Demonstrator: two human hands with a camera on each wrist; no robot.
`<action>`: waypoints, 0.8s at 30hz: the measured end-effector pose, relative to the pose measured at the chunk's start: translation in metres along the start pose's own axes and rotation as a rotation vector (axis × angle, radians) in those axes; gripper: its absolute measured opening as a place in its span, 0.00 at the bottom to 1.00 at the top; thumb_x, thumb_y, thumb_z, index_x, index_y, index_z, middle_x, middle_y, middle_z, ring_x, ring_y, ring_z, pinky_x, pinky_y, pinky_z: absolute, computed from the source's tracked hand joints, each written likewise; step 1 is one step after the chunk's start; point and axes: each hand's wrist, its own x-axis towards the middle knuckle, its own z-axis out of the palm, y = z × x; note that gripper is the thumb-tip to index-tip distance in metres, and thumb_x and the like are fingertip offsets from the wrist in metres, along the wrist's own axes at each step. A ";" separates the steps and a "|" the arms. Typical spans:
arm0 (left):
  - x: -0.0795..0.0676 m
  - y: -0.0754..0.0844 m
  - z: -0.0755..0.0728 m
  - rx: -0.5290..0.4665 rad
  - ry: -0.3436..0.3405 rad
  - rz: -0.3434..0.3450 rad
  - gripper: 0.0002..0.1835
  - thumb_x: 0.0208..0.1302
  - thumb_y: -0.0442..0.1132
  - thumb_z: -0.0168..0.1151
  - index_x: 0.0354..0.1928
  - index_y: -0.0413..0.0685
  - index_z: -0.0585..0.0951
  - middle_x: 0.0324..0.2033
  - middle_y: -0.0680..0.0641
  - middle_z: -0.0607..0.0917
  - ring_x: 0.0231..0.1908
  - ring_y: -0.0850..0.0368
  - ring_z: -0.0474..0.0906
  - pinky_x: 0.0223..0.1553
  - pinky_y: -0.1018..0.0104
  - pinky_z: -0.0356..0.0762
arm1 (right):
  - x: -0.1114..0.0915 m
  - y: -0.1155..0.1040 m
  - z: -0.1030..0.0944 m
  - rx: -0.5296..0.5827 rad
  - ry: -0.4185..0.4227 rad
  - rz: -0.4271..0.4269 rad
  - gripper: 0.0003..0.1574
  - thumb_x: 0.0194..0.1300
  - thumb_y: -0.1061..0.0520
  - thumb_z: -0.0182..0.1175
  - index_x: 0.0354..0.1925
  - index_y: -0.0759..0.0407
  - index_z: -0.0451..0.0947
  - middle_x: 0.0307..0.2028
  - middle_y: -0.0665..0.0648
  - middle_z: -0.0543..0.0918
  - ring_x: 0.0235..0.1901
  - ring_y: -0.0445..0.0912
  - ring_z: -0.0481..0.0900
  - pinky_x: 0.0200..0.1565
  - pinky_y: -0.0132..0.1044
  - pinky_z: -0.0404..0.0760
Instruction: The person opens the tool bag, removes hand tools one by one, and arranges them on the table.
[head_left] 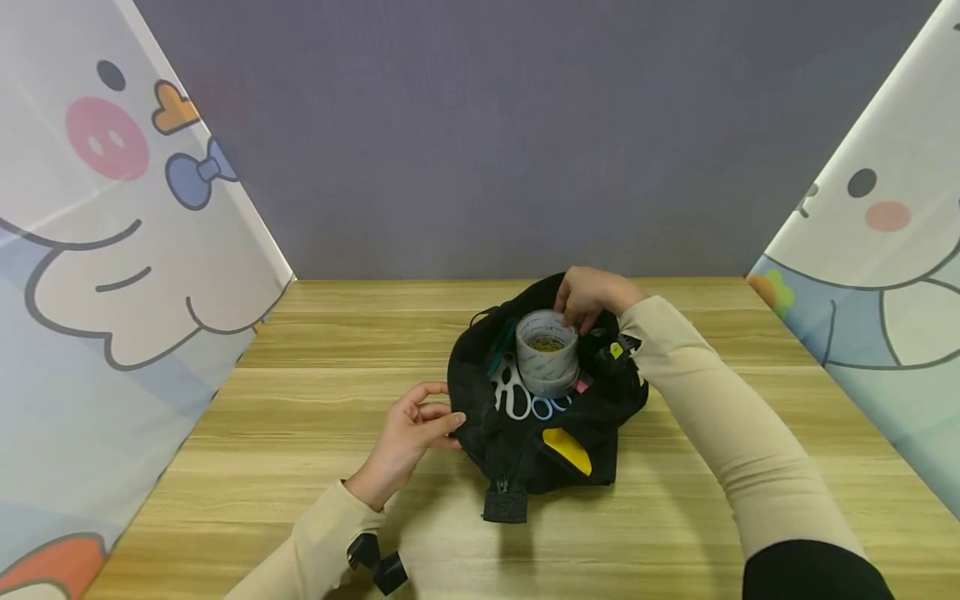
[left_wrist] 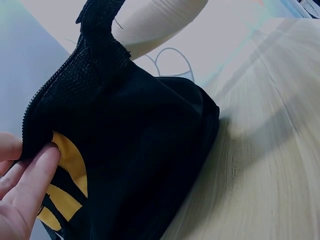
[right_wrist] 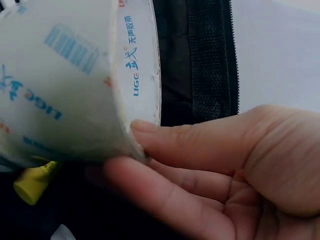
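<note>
A black zippered fabric bag (head_left: 480, 454) stands open on the table in the head view. My left hand (head_left: 412, 425) holds the bag's left rim, thumb on one side and fingers on the other. With thumb and forefinger, my right hand (head_left: 588, 296) pinches the upper rim of a wide, clear tape roll (head_left: 546, 367) with printed blue lettering inside the bag. White-handled scissors (head_left: 517, 400) and blue finger loops (head_left: 533, 408) lie in front of the roll. In the right wrist view, a yellow cylindrical thing (right_wrist: 32, 185) shows below the roll.
The bag sits on a wood-grain table (head_left: 337, 333) with a grey panel (head_left: 480, 142) behind it. Cartoon-printed sheets (head_left: 112, 250) flank the table on both sides. A yellow patch (head_left: 567, 450) marks the bag's front, and a black zip tab (head_left: 505, 506) hangs toward the near edge.
</note>
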 end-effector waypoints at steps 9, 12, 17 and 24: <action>0.000 0.000 -0.001 0.004 0.018 -0.014 0.21 0.63 0.22 0.62 0.57 0.27 0.70 0.31 0.49 0.87 0.28 0.58 0.84 0.32 0.64 0.86 | -0.004 0.004 -0.003 0.068 0.053 -0.034 0.18 0.59 0.72 0.66 0.48 0.76 0.81 0.45 0.71 0.83 0.30 0.49 0.86 0.33 0.39 0.88; 0.001 0.000 -0.001 -0.006 0.021 -0.014 0.21 0.63 0.22 0.62 0.57 0.27 0.70 0.32 0.49 0.87 0.27 0.59 0.84 0.32 0.65 0.86 | -0.007 0.003 -0.006 0.094 0.056 -0.054 0.16 0.58 0.72 0.67 0.47 0.76 0.81 0.43 0.69 0.84 0.28 0.48 0.86 0.33 0.40 0.88; 0.002 0.000 -0.003 -0.008 0.033 -0.019 0.19 0.63 0.22 0.62 0.55 0.30 0.72 0.32 0.50 0.87 0.27 0.59 0.84 0.31 0.64 0.87 | -0.012 -0.002 -0.012 0.138 0.068 -0.091 0.14 0.60 0.71 0.66 0.46 0.76 0.82 0.40 0.67 0.85 0.26 0.47 0.85 0.33 0.40 0.88; 0.002 0.001 -0.005 -0.003 0.057 -0.040 0.18 0.62 0.22 0.63 0.53 0.31 0.73 0.31 0.49 0.87 0.28 0.59 0.85 0.32 0.63 0.87 | -0.023 -0.011 -0.021 0.170 0.101 -0.134 0.15 0.60 0.71 0.67 0.47 0.75 0.82 0.41 0.67 0.85 0.27 0.47 0.85 0.33 0.39 0.88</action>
